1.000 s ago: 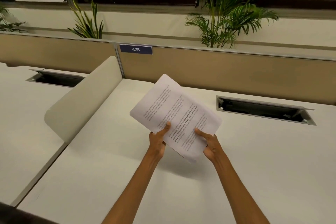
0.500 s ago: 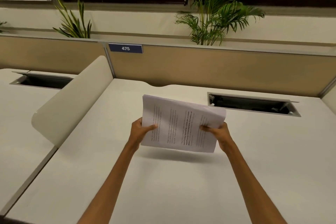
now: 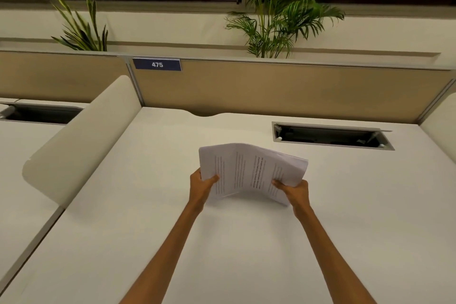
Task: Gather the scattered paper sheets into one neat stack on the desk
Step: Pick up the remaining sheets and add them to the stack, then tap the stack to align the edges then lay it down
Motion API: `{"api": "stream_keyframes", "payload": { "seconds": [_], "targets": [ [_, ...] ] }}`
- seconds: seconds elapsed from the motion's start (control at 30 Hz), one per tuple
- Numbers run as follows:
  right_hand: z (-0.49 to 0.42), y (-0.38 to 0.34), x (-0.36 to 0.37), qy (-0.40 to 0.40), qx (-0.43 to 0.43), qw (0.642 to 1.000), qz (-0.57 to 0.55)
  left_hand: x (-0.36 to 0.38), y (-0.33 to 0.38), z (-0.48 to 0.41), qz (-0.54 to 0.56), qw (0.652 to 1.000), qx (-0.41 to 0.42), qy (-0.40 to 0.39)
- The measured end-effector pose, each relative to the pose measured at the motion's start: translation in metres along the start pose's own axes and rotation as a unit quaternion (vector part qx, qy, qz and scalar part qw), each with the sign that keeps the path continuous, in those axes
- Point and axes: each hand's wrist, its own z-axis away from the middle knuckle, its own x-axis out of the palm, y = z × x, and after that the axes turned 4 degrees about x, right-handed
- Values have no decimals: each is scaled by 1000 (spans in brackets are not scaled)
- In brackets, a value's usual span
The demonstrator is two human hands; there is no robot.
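Observation:
A bundle of white printed paper sheets (image 3: 249,170) is held above the middle of the white desk (image 3: 148,205). The sheets lie sideways and bow upward in the middle, with their lower edge close to the desk top. My left hand (image 3: 201,186) grips the bundle's left edge, thumb on top. My right hand (image 3: 294,191) grips the right edge in the same way. No other loose sheets show on the desk.
An open cable tray slot (image 3: 330,136) is set into the desk behind the paper, to the right. A curved white divider (image 3: 81,140) bounds the desk on the left. A tan partition (image 3: 283,89) with a "475" label (image 3: 157,64) closes the back.
The sheets turned from a diagonal hold to sideways, my hands shifted to the two short edges, and the bundle now bows upward and sits lower over the desk.

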Motion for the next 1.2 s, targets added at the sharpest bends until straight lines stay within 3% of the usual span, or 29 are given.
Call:
{"api": "stream_keyframes", "payload": {
  "seconds": [0.17,0.4,0.6,0.7,0.83,0.93,1.07,1.2],
  "targets": [
    [0,-5,-8,-3,-14,1000,-13,-1,14,-10,21,999,15,32],
    [11,14,-8,-16,11,1000,5,4,-5,5,1,1000,-12,14],
    [6,2,-31,-19,38,999,-15,-2,-1,9,93,992,-80,3],
    [5,6,-42,-36,105,979,-173,3,0,16,166,980,-111,-23],
    [15,11,-20,-119,169,896,-394,31,1,28,220,963,-155,1],
    [20,4,11,-185,120,907,-359,52,3,39,224,961,-165,3],
    [15,-10,16,-79,83,955,-275,46,2,40,225,964,-138,-30],
    [9,-22,-14,-128,96,979,-126,-3,6,20,224,956,-124,-142]
  ]
}}
